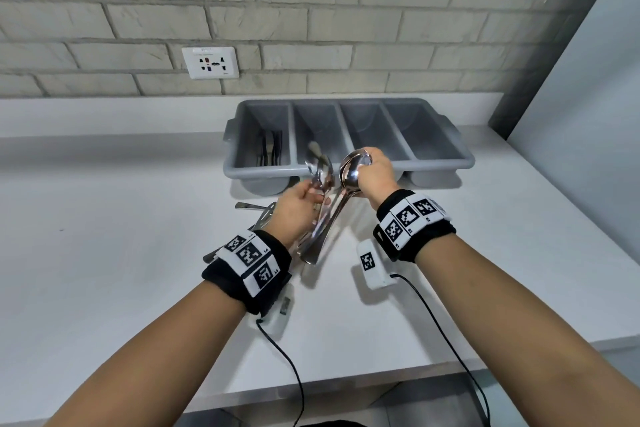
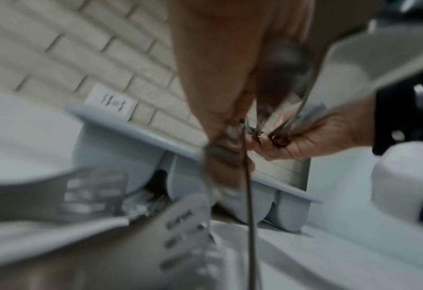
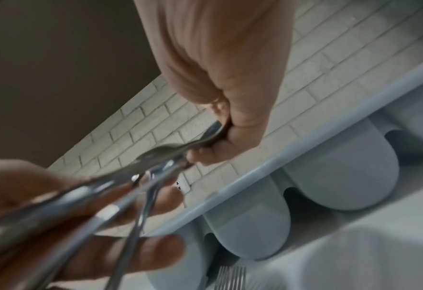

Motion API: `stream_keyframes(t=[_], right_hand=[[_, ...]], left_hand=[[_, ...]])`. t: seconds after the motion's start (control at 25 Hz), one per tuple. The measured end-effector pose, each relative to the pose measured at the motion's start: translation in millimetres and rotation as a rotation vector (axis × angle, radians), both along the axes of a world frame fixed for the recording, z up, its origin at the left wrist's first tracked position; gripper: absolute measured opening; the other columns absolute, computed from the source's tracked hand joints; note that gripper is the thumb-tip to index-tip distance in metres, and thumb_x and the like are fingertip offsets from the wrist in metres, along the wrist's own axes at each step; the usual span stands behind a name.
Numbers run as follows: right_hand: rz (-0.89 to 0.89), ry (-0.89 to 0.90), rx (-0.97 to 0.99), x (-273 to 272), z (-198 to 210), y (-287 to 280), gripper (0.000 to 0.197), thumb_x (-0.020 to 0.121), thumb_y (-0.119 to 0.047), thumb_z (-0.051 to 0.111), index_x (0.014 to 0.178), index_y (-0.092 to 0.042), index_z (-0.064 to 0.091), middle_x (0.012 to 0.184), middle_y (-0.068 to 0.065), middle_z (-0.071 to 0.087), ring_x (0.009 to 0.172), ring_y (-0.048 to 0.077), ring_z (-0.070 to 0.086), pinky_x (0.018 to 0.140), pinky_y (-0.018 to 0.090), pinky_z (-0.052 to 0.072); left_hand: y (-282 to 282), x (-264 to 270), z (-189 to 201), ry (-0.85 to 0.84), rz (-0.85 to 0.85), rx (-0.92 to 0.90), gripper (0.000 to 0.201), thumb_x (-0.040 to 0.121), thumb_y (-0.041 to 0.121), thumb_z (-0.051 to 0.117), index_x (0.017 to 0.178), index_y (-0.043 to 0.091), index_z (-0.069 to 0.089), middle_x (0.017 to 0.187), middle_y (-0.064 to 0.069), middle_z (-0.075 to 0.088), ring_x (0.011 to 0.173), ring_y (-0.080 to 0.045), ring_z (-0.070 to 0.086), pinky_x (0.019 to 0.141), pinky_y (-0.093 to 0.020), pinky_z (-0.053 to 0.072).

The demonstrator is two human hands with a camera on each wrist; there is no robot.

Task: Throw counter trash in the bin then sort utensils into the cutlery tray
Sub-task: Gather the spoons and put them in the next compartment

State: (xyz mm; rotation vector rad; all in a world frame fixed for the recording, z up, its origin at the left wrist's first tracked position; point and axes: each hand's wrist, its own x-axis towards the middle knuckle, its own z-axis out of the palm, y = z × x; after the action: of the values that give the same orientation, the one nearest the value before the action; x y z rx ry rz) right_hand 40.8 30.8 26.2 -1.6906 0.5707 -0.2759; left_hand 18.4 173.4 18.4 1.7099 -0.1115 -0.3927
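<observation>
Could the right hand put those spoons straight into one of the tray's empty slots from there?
Probably yes: the right hand grips the spoons just above the cutlery tray's near rim, and nothing covers the open compartments.

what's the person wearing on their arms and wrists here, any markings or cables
Both forearms are bare, with no sleeves. Each wrist carries a black band: the left wristband and the right wristband are wrapped with white panels printed with black square fiducial markers. A small white camera module, also tagged with a marker, hangs under the right wrist, a similar one under the left. A thin black cable trails from each toward the person.
</observation>
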Motion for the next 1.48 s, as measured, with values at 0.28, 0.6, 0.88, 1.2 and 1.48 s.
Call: stream_keyframes(t=[0.28, 0.6, 0.88, 1.2, 1.48], right_hand=[[0.026, -0.005, 0.09, -7.8, -7.9, 7.7, 0.034, 0.085, 0.009, 0.031, 0.095, -0.021, 0.045, 0.096, 0.013, 0.056, 0.081, 0.029, 0.058, 0.059, 0.033, 0.052], [0.057, -0.023, 0.333, -9.7, 4.0, 14.1, 0.022, 0.097, -0.021, 0.033, 0.114, -0.014, 0.044, 0.089, 0.01, 0.052, 0.082, 0.027, 0.056, 0.073, 0.045, 0.054], [0.032, 0.021, 0.134, -4.6, -5.8, -8.5, 0.027, 0.085, 0.002, 0.033, 0.106, -0.009, 0.047, 0.11, 0.023, 0.056, 0.095, 0.038, 0.062, 0.068, 0.046, 0.058], [-0.004, -0.046, 0.296, -5.8, 7.5, -14.3, 0.024, 0.09, -0.008, 0.038, 0.111, -0.011, 0.048, 0.087, 0.01, 0.055, 0.078, 0.03, 0.058, 0.068, 0.047, 0.054], [-0.004, -0.008, 0.12, -5.9, -1.9, -27.9, 0.028, 0.09, -0.006, 0.044, 0.118, -0.007, 0.046, 0.108, 0.02, 0.057, 0.094, 0.038, 0.062, 0.071, 0.048, 0.055]], left_hand=[[-24.2, -1.9, 5.9, -0.196, -0.076, 0.389, 0.039, 0.101, 0.021, 0.028, 0.114, -0.002, 0.056, 0.096, -0.023, 0.065, 0.093, -0.035, 0.061, 0.079, -0.038, 0.045], [-44.4, -3.2, 14.0, -0.266, 0.029, 0.532, 0.032, 0.098, 0.02, 0.04, 0.118, 0.002, 0.056, 0.115, -0.02, 0.065, 0.108, -0.033, 0.06, 0.084, -0.033, 0.044], [-34.3, -4.0, 14.2, -0.226, 0.203, 0.3, 0.035, 0.094, 0.006, 0.04, 0.12, 0.007, 0.064, 0.113, -0.016, 0.068, 0.086, -0.023, 0.059, 0.079, -0.022, 0.045], [-49.8, -15.0, 10.4, -0.272, 0.171, 0.272, 0.025, 0.087, 0.014, 0.062, 0.109, 0.01, 0.072, 0.096, -0.015, 0.076, 0.074, -0.02, 0.062, 0.079, -0.026, 0.051], [-61.2, -21.4, 14.5, -0.333, 0.033, 0.606, 0.035, 0.084, 0.043, 0.059, 0.116, 0.03, 0.067, 0.111, -0.005, 0.072, 0.108, -0.024, 0.062, 0.104, -0.039, 0.041]])
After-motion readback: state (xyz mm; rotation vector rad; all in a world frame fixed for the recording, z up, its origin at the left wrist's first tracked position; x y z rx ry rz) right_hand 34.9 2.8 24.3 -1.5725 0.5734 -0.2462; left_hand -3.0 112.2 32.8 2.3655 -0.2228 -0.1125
